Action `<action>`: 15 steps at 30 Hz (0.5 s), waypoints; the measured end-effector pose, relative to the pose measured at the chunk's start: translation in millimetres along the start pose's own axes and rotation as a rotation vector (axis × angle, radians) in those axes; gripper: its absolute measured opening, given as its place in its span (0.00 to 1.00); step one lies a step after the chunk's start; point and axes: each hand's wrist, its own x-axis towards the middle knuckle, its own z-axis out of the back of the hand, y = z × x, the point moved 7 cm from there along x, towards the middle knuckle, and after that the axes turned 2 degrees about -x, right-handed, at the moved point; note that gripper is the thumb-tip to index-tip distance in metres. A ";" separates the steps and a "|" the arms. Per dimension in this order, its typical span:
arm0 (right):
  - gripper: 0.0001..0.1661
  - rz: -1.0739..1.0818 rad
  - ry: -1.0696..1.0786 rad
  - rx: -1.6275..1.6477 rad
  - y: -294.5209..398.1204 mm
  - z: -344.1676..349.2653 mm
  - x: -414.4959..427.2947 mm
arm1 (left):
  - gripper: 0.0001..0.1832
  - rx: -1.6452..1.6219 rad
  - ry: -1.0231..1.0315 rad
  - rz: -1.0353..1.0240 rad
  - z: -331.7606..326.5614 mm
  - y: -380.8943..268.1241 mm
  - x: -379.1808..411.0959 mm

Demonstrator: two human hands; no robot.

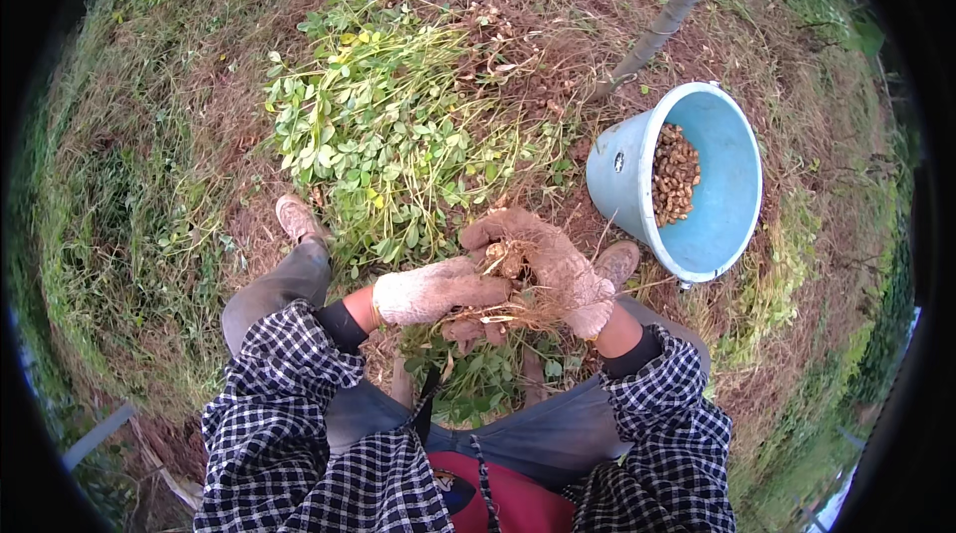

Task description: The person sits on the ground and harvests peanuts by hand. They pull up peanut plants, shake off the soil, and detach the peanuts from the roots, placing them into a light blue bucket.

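Both hands wear soiled knitted work gloves and meet in front of my knees. My left hand (448, 290) reaches in from the left, its fingers against a clump of peanut pods and roots (508, 260). From the right, my right hand (549, 264) curls around the same clump, with thin roots trailing over its palm. Part of the clump is hidden by the fingers. A pale blue plastic bucket (709, 182) leans to the right of my right hand, with brown peanut pods (674, 173) inside. Beyond my hands lies a heap of pulled peanut plants (373, 122) with green leaves.
A thin tree trunk (672, 7) rises behind the bucket. My shoes (299, 217) stand on both sides of my hands. More green leaves (485, 384) lie between my legs, and dry grass and weeds cover the reddish soil around.
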 end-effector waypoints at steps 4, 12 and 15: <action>0.32 0.086 0.146 -0.230 -2.0 -0.7 1.8 | 0.20 0.029 -0.096 0.067 -3.7 -7.9 -4.6; 0.17 -0.122 0.008 -0.043 -7.3 -0.6 -5.0 | 0.20 0.049 -0.168 0.008 -12.8 -13.5 -6.9; 0.13 -0.073 0.105 0.107 -24.2 4.9 4.9 | 0.21 0.122 -0.216 0.034 -11.4 -24.6 -8.7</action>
